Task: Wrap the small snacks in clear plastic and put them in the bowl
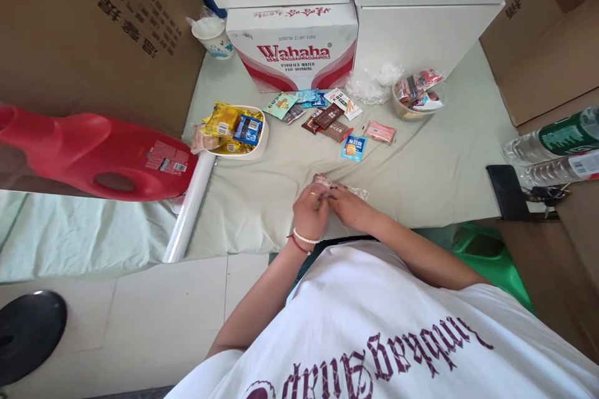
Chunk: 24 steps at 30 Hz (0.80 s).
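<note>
Evidently, the snack tub [262, 142] stands on the surface [262, 206], left of the grip. The left hand [309, 212] pinches crinkled plastic [322, 180] between both hands; the right hand [350, 207] touches it, closure unclear. Judged light, limp, slippery: best held by gathered edges. The bowl [410, 114] sits beyond, right of the grip.

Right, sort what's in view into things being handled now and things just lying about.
In hand, as far as I can judge:
- crinkly clear wrapper, at the left hand and right hand; contents unclear

Apparently just lying about:
- brown snack packets
- white snack tub
- Wahaha box
- red jug
- paper cup
</note>
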### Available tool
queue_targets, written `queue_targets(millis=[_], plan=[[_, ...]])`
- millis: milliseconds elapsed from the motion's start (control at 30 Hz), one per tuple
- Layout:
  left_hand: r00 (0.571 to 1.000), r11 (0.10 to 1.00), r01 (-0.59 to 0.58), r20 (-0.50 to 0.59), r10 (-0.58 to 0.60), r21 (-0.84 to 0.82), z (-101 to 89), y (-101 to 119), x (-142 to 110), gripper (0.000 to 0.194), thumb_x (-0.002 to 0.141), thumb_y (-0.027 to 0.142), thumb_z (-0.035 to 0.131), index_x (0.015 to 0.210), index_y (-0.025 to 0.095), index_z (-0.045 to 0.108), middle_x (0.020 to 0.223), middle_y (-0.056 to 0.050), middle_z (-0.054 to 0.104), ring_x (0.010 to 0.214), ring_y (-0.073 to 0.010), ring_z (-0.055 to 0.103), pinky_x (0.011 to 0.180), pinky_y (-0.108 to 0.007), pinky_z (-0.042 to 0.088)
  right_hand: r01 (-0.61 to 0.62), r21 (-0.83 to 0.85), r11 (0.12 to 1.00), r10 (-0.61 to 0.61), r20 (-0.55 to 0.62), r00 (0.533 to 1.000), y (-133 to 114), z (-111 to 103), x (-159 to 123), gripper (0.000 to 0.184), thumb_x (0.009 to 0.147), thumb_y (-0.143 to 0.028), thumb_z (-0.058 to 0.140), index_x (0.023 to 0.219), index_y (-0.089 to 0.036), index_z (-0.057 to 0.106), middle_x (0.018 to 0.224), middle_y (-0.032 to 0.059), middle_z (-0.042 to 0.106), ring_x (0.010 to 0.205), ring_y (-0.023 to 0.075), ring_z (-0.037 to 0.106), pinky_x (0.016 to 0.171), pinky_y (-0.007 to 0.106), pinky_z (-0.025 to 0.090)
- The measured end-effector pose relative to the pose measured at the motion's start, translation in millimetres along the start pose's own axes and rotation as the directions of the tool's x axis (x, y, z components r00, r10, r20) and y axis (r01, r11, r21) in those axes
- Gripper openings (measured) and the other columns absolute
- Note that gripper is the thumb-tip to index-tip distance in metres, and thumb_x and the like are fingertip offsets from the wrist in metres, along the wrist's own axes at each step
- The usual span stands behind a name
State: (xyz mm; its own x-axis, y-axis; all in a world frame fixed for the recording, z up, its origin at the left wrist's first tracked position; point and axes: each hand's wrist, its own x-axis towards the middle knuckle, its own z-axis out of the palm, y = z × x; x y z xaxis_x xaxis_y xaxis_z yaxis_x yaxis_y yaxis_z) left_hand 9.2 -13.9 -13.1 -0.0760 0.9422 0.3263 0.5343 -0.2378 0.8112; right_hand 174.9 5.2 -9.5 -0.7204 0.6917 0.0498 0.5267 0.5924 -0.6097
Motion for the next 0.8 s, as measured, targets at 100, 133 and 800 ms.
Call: queue_targets(millis=[100,133,800], plan=[[0.969,0.971,-0.201,0.169,0.178,0.131,-3.3,1.5,-14.9,0.031,0.098,0.020,0.047,0.118,0.020,0.071,0.125,-0.011,0.073,0.128,-0.0238,0.064,0.112,-0.043,0.050,0.090,0.112,0.990,-0.090,-0.008,0.996,4.3,-8.1,-9.1,0.029,0.098,-0.015,0.054,0.118,-0.018,0.074,0.125,0.0141,0.066,0.128,0.0277,0.053,0.116,0.050,0.040],[0.962,0.960,-0.225,0.198,0.190,0.168,-4.9,0.2,-18.0,0.033,0.100,0.023,0.047,0.124,0.019,0.069,0.128,-0.013,0.072,0.131,-0.0251,0.063,0.113,-0.045,0.049,0.105,0.158,0.982,-0.106,-0.001,0.994,5.6,-14.1,-13.7,0.026,0.099,-0.018,0.055,0.115,-0.019,0.075,0.120,0.0125,0.068,0.123,0.0263,0.056,0.113,0.048,0.043],[0.959,0.875,-0.183,0.279,0.057,0.448,11.2,2.5,-41.4,0.049,0.100,0.014,0.044,0.145,0.021,0.060,0.148,-0.015,0.062,0.142,-0.0300,0.054,0.111,-0.050,0.038,-0.463,-0.027,0.886,0.452,-0.174,0.875,-25.0,-56.1,-0.6,0.016,0.096,-0.027,0.055,0.105,-0.021,0.067,0.094,0.0044,0.072,0.086,0.0214,0.066,0.077,0.030,0.048]])
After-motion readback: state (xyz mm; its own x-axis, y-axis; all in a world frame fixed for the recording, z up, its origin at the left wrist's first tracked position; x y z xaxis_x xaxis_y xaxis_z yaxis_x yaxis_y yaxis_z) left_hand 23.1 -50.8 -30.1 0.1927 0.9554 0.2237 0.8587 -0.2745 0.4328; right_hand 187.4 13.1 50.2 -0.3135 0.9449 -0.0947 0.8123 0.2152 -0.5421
